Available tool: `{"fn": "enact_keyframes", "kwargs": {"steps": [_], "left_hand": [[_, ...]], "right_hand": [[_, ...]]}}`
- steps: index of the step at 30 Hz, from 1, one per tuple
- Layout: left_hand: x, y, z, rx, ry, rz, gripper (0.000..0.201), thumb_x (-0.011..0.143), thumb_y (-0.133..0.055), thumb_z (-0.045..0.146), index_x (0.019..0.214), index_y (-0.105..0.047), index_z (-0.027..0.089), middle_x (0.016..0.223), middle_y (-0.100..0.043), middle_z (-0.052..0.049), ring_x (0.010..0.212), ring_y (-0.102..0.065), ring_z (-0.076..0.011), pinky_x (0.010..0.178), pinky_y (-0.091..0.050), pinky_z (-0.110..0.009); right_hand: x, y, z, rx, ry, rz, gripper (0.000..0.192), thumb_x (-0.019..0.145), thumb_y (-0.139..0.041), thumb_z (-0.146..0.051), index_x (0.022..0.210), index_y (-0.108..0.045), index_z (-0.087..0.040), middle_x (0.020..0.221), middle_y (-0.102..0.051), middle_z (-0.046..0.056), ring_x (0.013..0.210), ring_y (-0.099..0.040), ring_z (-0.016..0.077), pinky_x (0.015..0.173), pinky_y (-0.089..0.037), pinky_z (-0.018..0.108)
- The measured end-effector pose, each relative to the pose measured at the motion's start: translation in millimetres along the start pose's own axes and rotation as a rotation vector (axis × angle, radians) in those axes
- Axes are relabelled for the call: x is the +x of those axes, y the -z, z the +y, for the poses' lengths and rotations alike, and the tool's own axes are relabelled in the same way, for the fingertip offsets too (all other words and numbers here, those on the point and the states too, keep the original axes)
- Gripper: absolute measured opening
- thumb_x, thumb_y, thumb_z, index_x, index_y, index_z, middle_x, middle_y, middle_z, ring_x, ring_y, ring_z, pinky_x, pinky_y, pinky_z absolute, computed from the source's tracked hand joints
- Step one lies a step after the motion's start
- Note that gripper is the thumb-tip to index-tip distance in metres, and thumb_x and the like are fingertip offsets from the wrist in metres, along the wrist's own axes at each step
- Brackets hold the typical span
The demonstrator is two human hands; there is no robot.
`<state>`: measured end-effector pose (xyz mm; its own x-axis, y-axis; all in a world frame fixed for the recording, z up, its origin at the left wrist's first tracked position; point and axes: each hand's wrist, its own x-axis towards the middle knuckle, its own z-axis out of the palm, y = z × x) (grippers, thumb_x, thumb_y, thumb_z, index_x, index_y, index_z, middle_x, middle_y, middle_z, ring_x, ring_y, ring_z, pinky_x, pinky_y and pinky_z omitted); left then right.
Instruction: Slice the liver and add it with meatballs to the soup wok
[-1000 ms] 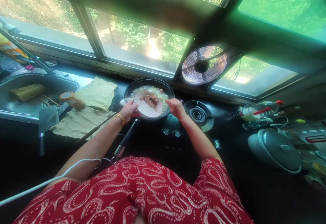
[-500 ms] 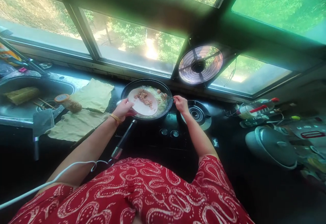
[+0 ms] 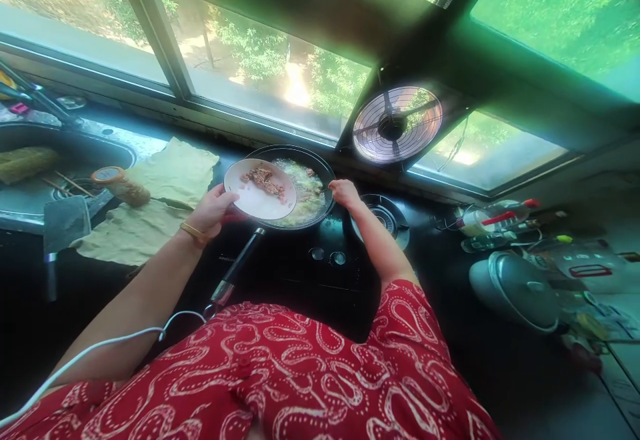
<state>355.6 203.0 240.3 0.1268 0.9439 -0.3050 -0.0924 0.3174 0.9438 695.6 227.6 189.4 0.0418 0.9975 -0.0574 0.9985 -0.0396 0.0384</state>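
Observation:
My left hand [image 3: 209,212] is closed on the rim of a white plate [image 3: 255,207], with a clump of cooked-looking minced meat [image 3: 265,180] on it. The plate is tilted a little over the left part of a dark frying pan [image 3: 300,225]. Pale, bubbling food [image 3: 305,193] with a few brown bits covers the pan's visible bottom. At the pan's right rim, my right hand [image 3: 345,193] is closed round a thin-handled utensil, likely a spoon, whose far end is hard to make out. The pan's black handle [image 3: 240,260] points toward me.
To the left are a sink [image 3: 20,210], a cleaver [image 3: 65,223], a jar with an orange lid [image 3: 120,183] and pale cloths [image 3: 175,170]. A second burner [image 3: 385,217], bottles [image 3: 500,217] and a lidded pot [image 3: 520,290] stand right. A white cable [image 3: 100,343] crosses my left arm.
My left hand has drawn the plate left, showing more of the pan's food. My right hand has shifted slightly left and up, still at the pan's right rim. The view has moved a little.

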Motion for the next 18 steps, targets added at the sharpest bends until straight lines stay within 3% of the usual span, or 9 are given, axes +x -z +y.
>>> {"fn": "enact_keyframes", "kwargs": {"steps": [4, 8, 13, 18], "left_hand": [[-2.8, 5.3, -3.1, -0.019, 0.001, 0.018, 0.041, 0.061, -0.063, 0.015, 0.102, -0.058, 0.015, 0.081, -0.063, -0.003, 0.053, -0.058, -0.0124, 0.047, -0.055, -0.026], [-3.8, 12.5, -5.5, -0.021, -0.002, 0.032, 0.045, 0.061, -0.064, 0.015, 0.105, -0.06, 0.014, 0.083, -0.064, -0.004, 0.055, -0.058, -0.0119, 0.051, -0.056, -0.026], [-2.0, 13.4, -6.9, -0.033, 0.0, 0.031, 0.041, 0.063, -0.063, 0.015, 0.104, -0.06, 0.016, 0.082, -0.062, -0.003, 0.055, -0.058, -0.013, 0.048, -0.055, -0.025], [-2.2, 6.4, -5.5, -0.024, 0.02, 0.021, 0.038, 0.063, -0.062, 0.015, 0.1, -0.059, 0.017, 0.083, -0.062, -0.003, 0.055, -0.058, -0.0123, 0.048, -0.055, -0.023]], "right_hand": [[10.0, 5.4, -14.9, -0.074, 0.061, -0.02, 0.032, 0.086, -0.05, -0.008, 0.105, -0.075, -0.015, 0.105, -0.075, 0.015, 0.103, -0.066, 0.0245, 0.08, -0.043, 0.027], [8.6, 16.1, -10.3, -0.107, 0.059, 0.043, 0.036, 0.09, -0.043, -0.009, 0.109, -0.074, -0.012, 0.105, -0.073, 0.019, 0.105, -0.064, 0.0271, 0.082, -0.043, 0.03], [2.9, 21.0, 6.9, 0.011, -0.029, 0.111, 0.037, 0.096, -0.042, -0.02, 0.118, -0.071, -0.021, 0.11, -0.074, 0.011, 0.103, -0.066, 0.0227, 0.083, -0.045, 0.027], [-0.5, 17.2, 5.9, 0.056, -0.033, 0.123, 0.038, 0.099, -0.039, -0.023, 0.121, -0.07, -0.022, 0.112, -0.074, 0.008, 0.104, -0.064, 0.0215, 0.084, -0.044, 0.027]]}}
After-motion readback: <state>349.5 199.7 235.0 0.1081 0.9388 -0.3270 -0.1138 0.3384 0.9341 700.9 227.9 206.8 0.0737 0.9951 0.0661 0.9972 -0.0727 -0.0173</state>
